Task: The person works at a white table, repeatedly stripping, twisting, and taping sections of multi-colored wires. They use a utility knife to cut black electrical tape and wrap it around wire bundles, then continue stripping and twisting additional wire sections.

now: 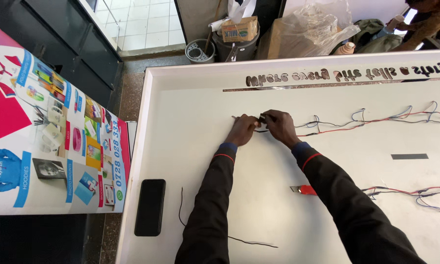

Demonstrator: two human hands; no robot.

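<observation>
Over on the far left a colourful printed banner is lying flat beside dark cabinets, with pale floor tiles showing beyond. Moving right, a big white shallow tray-like board with a raised rim is filling most of the view, and a black slab phone is resting on it near the left rim, a loose thin black wire curling just beside it.

At the far edge a grey round bucket, a small brown cardboard box and a crumpled clear plastic bag are crowding the floor. A row of dark cut-out letters is running along the board's far side, upside down from here.

Centre now: the left hand and the right hand are meeting, both pinching closed on a run of thin red and black wires. The small dark piece between the fingertips is too tiny to make out. The wiring's long axis is stretching left to right, trailing off past the right edge.

Nearer, a red-handled cutter is lying half hidden behind the right sleeve, and a second red and black wire bundle is running off to the right. A grey strip is sitting between the two runs.
</observation>
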